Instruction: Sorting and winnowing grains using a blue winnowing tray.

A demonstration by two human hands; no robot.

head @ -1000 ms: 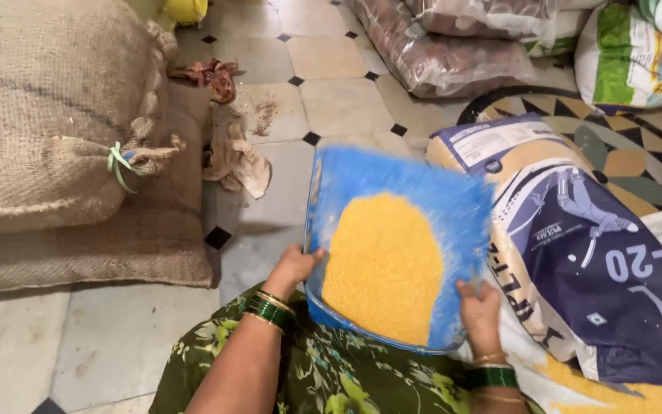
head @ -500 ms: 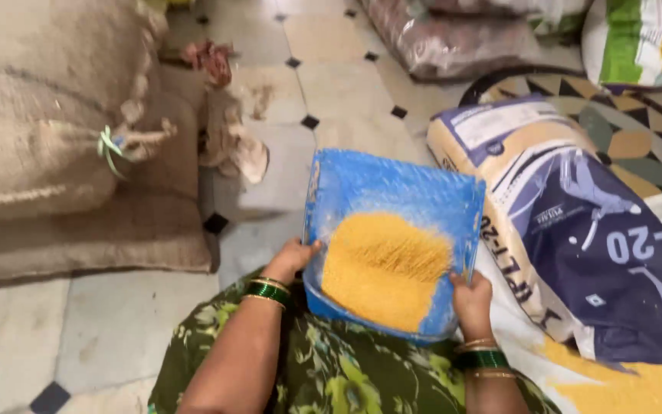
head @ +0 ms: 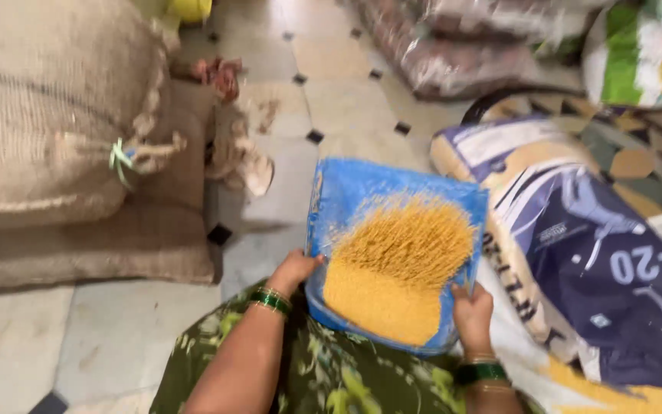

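Over lap: left hand [head: 294, 270], right hand [head: 472, 309] grip clamped on blue tray [head: 346, 188]; burlap sacks [head: 55, 115] left, printed sack [head: 599, 253] right, seemingly touching tray.

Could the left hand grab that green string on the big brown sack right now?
Probably not right away. The left hand is gripping the edge of the blue tray full of yellow grain, so it is busy. The green string on the burlap sack lies off to the left, with nothing between.
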